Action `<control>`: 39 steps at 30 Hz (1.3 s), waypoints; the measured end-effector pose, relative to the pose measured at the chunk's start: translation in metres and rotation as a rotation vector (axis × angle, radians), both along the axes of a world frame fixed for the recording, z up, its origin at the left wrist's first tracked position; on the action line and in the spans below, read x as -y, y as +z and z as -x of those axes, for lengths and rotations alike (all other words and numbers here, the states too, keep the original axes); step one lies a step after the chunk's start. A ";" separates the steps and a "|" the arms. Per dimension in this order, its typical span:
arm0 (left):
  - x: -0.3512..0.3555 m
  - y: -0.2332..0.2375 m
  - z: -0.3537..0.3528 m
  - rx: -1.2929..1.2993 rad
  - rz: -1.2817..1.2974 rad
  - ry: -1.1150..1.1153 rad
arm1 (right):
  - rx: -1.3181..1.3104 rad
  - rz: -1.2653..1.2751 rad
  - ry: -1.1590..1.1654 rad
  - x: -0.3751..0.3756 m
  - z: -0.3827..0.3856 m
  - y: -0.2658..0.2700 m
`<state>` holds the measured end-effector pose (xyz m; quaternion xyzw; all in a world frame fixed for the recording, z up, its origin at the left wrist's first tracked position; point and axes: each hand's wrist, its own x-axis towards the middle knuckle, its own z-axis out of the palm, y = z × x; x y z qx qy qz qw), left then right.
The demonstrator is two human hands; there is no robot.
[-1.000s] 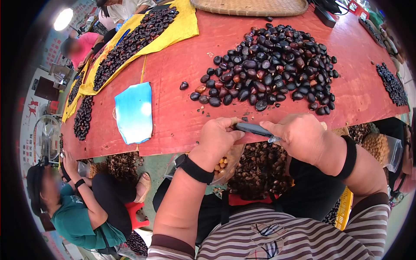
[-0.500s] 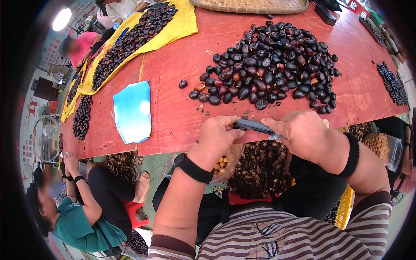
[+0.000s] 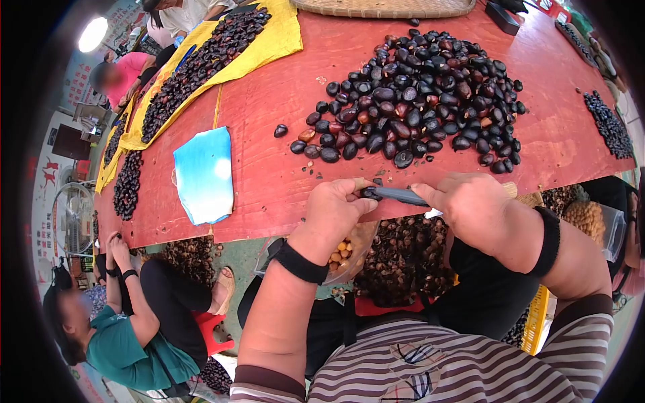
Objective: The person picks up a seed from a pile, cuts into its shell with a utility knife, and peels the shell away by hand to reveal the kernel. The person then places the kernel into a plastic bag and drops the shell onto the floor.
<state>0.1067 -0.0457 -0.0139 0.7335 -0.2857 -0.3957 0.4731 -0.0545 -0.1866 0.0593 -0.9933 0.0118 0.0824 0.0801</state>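
Observation:
Between the fingertips of my left hand (image 3: 336, 209) is a dark nut (image 3: 368, 193), mostly covered by the fingers. My right hand (image 3: 476, 203) is wrapped round a knife with a wooden handle (image 3: 512, 189). Its grey blade (image 3: 403, 195) points left, and the tip meets the nut. Both hands are over the near edge of the red table (image 3: 269, 174). Just beyond them lies a large pile of dark, shiny nuts (image 3: 416, 101), with small shell bits in front of it.
A blue and white sheet (image 3: 205, 176) lies to the left. Yellow cloths (image 3: 285, 33) hold more nuts. A woven tray (image 3: 390, 8) is at the far edge. Below are shells (image 3: 403, 258) and a bag of pale kernels (image 3: 346, 252). A co-worker in green (image 3: 138, 356) sits at left.
My right hand has shifted slightly right, and more of the wooden handle shows. The blade lies a little flatter. At left, the co-worker's hands have moved slightly.

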 end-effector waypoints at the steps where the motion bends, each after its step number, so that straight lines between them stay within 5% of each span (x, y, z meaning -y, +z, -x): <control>1: 0.000 0.000 0.000 0.002 0.000 0.001 | -0.003 0.008 -0.001 0.001 0.001 -0.001; 12: -0.001 -0.005 -0.001 -0.022 0.018 0.022 | -0.057 0.025 -0.118 0.017 0.018 -0.022; 15: -0.003 -0.003 -0.001 -0.010 0.052 0.026 | 0.219 -0.047 -0.137 0.029 0.015 -0.037; 22: -0.011 0.015 0.016 -0.255 0.158 0.120 | 0.387 0.006 -0.213 0.047 0.011 -0.045; 25: -0.017 0.020 0.025 -0.299 0.190 0.115 | 0.477 -0.198 -0.295 0.036 0.017 -0.025; 29: -0.022 0.030 0.045 -0.346 0.233 0.079 | 0.217 -0.317 -0.257 0.004 0.033 -0.021; 39: -0.037 0.028 0.079 -0.492 0.277 0.038 | 0.465 -1.028 -0.331 -0.052 0.058 -0.039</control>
